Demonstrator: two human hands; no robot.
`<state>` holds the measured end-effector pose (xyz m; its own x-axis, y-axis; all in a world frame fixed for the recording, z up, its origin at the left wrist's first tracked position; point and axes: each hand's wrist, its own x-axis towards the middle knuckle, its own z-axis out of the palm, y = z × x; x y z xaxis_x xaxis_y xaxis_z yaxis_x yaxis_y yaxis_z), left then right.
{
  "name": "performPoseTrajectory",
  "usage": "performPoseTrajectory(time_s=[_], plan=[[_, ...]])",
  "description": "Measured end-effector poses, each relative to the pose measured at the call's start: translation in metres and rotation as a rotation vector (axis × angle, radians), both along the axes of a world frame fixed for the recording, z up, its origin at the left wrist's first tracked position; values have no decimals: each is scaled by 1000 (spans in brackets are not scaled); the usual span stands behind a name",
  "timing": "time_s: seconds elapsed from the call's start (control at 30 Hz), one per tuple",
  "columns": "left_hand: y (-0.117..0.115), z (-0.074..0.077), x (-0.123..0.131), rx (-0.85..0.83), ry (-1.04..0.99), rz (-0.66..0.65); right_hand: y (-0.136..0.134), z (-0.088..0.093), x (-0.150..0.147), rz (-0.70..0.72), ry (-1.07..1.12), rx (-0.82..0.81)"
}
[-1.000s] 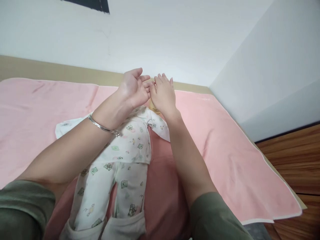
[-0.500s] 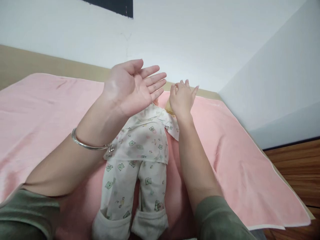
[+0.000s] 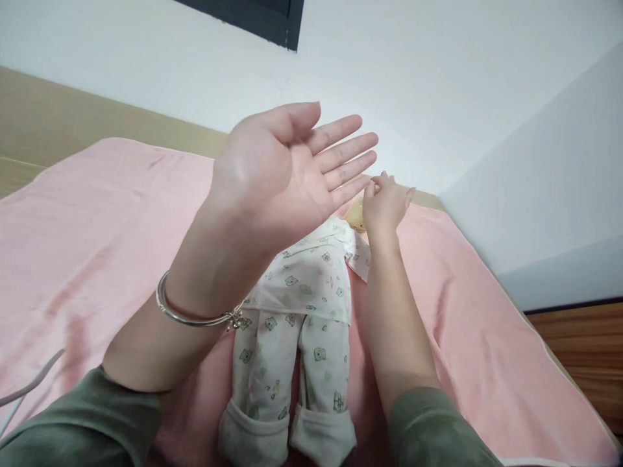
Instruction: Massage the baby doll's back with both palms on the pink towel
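Observation:
My left hand (image 3: 292,172) is raised palm toward me, fingers stretched out and slightly apart, with nothing in it. A silver bangle (image 3: 195,318) circles that wrist. Farther off, my right hand (image 3: 387,204) shows its back, thumb bent in on the left and other fingertips fanned out. A yellowish, bottle-like thing (image 3: 357,217) with small print sits against its thumb side, partly hidden by it. Below lies a doll-sized outfit: a white printed top (image 3: 311,272) and matching trousers (image 3: 277,363) with turned-up cuffs. My left hand hides the area above the collar.
A pink cloth (image 3: 467,331) covers the bed or table surface beneath. Behind it runs a tan board (image 3: 121,123) along the white wall (image 3: 389,65). A grey cable (image 3: 36,383) is at the left edge, wood panelling (image 3: 584,363) at the right.
The view has shifted, so most things appear farther right. My left hand looks larger, and its fingers overlap the edge of my right hand in the view. A cable has come into sight.

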<state>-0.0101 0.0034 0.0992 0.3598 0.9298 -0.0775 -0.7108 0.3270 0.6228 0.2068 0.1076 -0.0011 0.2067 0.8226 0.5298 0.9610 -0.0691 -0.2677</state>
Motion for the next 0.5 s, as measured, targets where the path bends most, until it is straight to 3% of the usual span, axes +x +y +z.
performPoseTrajectory(time_s=[0.33,0.5], plan=[[-2,-1,0,-16,20,22,-7,9,-3,-16,57,-53],[-6,-1,-2,-4,37,-1,-10,15,5,47,70,-94]])
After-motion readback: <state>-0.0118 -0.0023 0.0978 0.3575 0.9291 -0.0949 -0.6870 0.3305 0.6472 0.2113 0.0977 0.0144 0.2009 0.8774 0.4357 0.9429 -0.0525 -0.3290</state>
